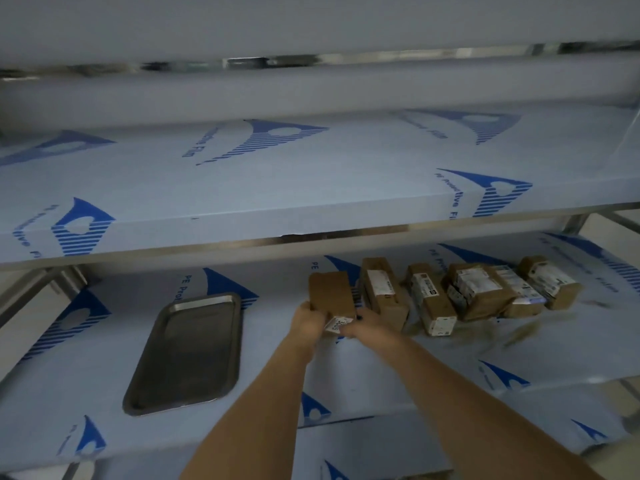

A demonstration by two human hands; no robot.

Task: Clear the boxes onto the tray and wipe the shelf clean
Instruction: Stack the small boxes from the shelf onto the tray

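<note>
A brown cardboard box (pixel 330 294) with a white label on its near end sits at the left end of a row of boxes. My left hand (pixel 308 322) grips its near left corner, and my right hand (pixel 369 325) grips its near right corner. Several more labelled brown boxes (pixel 478 292) lie to the right on the same shelf (pixel 381 368), which is covered in blue protective film. An empty metal tray (pixel 188 351) lies on the shelf to the left of my hands.
An upper shelf (pixel 242 188) overhangs the working shelf and hides its back part. Brownish dirt smears (pixel 519 332) mark the film in front of the right-hand boxes. Metal frame legs (pixel 575 223) stand at the right.
</note>
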